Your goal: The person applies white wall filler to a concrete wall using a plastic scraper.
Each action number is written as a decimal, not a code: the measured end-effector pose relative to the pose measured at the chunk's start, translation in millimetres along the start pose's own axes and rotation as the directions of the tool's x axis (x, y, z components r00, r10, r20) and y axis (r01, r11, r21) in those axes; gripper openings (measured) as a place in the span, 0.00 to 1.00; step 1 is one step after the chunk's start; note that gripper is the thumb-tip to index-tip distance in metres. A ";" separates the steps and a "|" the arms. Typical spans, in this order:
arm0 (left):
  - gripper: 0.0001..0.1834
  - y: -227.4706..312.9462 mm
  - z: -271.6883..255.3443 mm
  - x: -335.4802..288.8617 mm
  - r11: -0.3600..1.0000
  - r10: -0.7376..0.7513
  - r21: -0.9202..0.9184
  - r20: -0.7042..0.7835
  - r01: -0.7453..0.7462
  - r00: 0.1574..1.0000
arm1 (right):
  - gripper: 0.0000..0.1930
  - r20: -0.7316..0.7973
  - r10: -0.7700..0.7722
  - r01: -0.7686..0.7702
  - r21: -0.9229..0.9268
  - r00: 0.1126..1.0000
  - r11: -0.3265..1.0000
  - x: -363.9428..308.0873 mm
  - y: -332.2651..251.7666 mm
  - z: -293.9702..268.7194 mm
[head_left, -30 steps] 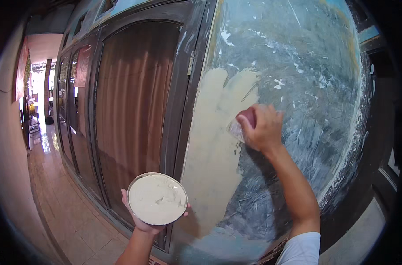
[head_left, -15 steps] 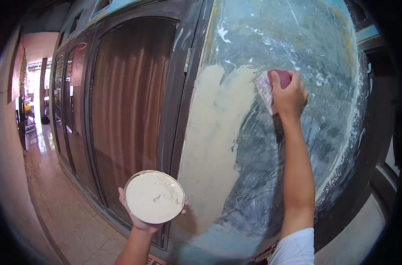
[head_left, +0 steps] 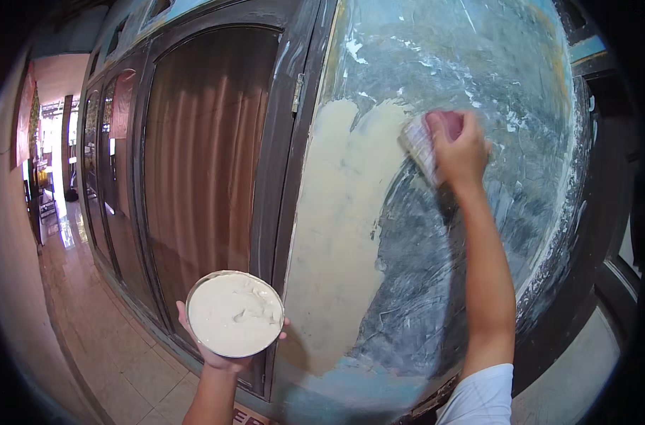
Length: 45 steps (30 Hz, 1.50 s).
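Putty spreader (head_left: 419,147), gripped by the right hand (head_left: 466,154), extends left toward the filler patch (head_left: 340,212); the left hand (head_left: 220,360) holds the round bowl (head_left: 235,355) near left.

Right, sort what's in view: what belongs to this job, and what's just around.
In the job:
round bowl of cream paste, in the left hand
flat whitish spreader with dark-red grip, in the right hand
blue-grey wall, partly coated cream

Just around:
tall dark frame with brown curtain
silver metal hinge
pale tiled floor
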<state>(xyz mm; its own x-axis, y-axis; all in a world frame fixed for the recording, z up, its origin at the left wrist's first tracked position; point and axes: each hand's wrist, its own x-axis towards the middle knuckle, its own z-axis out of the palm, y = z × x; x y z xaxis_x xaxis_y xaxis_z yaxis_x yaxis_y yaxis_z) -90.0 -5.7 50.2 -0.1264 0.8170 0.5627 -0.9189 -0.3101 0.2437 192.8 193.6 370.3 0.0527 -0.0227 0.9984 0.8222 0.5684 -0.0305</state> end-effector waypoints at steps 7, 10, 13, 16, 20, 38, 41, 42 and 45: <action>0.65 7.8 7.7 -2.0 0.998 -0.003 -0.060 -0.056 -0.001 0.998 | 0.20 0.114 -0.364 0.372 -0.050 0.924 0.927 -63.7 -2.6 3.5; 0.60 2.0 22.5 1.1 0.999 0.043 -0.011 -0.130 -0.045 0.991 | 0.22 -0.029 -0.089 0.085 -0.123 0.996 0.989 -24.4 22.6 -6.1; 0.60 5.8 20.5 -3.4 0.998 0.056 0.014 -0.129 -0.054 0.990 | 0.23 0.005 -0.010 0.010 -0.028 1.000 1.000 -67.8 3.0 -2.7; 0.60 2.8 22.3 -1.1 0.998 0.060 0.022 -0.153 -0.058 0.986 | 0.24 0.320 -0.357 0.362 0.044 0.878 0.931 -102.9 -5.2 0.8; 0.65 2.1 5.4 2.2 0.998 -0.008 -0.055 -0.064 0.004 0.998 | 0.23 0.010 -0.159 0.159 -0.137 0.987 0.978 -32.7 26.4 -5.1; 0.61 -22.4 24.4 -3.6 0.997 -0.014 0.071 -0.106 0.022 0.994 | 0.21 0.253 -0.389 0.377 0.097 0.886 0.921 -103.4 8.7 -11.1; 0.61 -29.4 18.8 -2.3 0.993 -0.055 0.099 -0.066 0.061 0.996 | 0.25 -0.056 -0.080 0.066 -0.211 0.995 0.975 -52.6 36.3 -13.5; 0.61 -32.9 18.1 -2.3 0.995 -0.080 0.059 -0.055 0.083 0.995 | 0.26 -0.110 -0.018 -0.004 -0.199 0.994 0.980 -42.4 37.8 -22.1; 0.60 -38.5 16.1 -8.3 0.993 -0.117 0.008 -0.076 0.118 0.990 | 0.25 -0.064 0.144 -0.140 0.074 0.987 0.987 -63.2 13.8 -41.7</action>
<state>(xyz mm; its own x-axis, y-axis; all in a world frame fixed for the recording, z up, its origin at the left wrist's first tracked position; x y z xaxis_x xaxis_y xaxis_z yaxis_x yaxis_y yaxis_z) -47.5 -8.3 48.9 -0.0455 0.8821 0.4688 -0.9246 -0.2148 0.3145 224.5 168.6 304.7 0.2070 0.0069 0.9783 0.7625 0.6254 -0.1658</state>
